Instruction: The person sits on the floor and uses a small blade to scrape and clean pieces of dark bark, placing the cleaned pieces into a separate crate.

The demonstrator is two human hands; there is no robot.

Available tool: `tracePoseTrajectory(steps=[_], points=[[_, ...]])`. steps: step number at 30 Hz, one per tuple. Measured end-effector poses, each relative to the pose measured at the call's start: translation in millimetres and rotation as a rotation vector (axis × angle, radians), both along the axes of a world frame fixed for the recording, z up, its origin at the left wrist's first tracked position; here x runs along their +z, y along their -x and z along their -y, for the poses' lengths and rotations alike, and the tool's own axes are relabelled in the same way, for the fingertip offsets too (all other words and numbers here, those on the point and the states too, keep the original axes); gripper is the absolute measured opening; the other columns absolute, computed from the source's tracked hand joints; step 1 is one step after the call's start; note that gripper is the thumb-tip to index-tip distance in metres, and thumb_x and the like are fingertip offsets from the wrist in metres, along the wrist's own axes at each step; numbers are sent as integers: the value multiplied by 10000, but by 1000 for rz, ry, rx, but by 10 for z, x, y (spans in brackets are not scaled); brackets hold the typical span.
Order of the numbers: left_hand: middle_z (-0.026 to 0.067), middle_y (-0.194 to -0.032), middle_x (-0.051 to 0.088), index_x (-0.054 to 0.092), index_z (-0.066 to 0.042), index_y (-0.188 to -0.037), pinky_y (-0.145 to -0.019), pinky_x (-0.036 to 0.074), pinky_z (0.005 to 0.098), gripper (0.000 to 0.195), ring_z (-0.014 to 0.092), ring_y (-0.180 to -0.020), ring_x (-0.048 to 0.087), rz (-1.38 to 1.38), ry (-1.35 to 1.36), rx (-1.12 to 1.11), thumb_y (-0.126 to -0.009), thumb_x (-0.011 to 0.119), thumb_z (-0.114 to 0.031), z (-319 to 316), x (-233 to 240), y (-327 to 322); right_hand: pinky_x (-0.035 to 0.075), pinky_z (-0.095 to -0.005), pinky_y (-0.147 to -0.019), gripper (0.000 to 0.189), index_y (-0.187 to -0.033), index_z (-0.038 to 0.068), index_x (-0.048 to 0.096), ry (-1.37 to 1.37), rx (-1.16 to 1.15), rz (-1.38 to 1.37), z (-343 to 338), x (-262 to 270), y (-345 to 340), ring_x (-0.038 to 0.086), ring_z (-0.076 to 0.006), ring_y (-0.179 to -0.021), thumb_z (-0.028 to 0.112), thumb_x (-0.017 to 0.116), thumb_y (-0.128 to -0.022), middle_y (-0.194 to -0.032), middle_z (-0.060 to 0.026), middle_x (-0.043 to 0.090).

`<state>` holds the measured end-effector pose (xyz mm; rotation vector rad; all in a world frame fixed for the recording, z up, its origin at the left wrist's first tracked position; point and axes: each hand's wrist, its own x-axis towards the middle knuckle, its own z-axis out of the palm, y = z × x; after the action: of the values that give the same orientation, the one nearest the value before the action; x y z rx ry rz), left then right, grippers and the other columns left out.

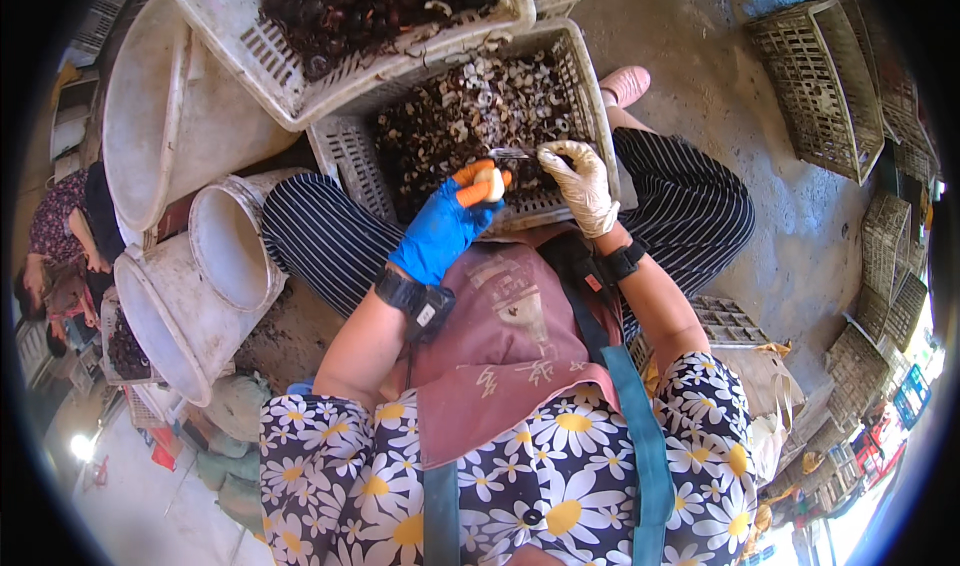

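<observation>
My left hand [441,230], in a blue glove with orange finger covers, holds a whitish peeled round corm [492,185], which looks like a water chestnut. In my right hand [582,189], under a pale glove, is the end of a thin metal peeling tool [510,152]. Its blade reaches left, just above the corm; whether they touch I cannot tell. Both hands are over the near edge of a white plastic crate [346,162] between my legs. Dark and pale peelings [480,104] lie inside that crate.
A second white crate [217,18], holding dark round corms [367,10], overlaps the far left side. White plastic buckets [232,243] lie tilted to my left, beside a large tub [142,115]. Slatted crates [817,85] stand at right on wet floor. Another person [64,228] is at far left.
</observation>
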<state>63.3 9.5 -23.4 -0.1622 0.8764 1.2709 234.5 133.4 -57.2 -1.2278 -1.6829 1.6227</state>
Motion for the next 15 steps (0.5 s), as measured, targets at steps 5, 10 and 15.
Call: tracePoseTrajectory(steps=[5,10,15], points=[[58,-1077,634,553,-94,-1203,-659,475,200,342,95,-826,590,-22,53,-29,-868,618,-121,13,92,-35,458,-283,-692,153,-879,18,689,-204,67,50,98,21,88,575,-151,-731,159,677,-820,-758,-83,643],[124,-1116,610,561,3,-1134,-903,485,302,278,195,-1029,590,-106,72,-67,-863,588,-55,-17,103,38,456,-295,-759,156,-875,18,687,64,128,-62,51,169,116,583,-173,-790,163,671,-821,-784,-97,645],[115,-1096,616,583,-41,-1098,-837,489,254,238,173,-949,603,-58,3,-51,-860,589,-43,72,-4,-6,449,-288,-756,146,-873,15,685,182,102,115,-12,31,20,586,-159,-808,147,677,-811,-769,-92,650]])
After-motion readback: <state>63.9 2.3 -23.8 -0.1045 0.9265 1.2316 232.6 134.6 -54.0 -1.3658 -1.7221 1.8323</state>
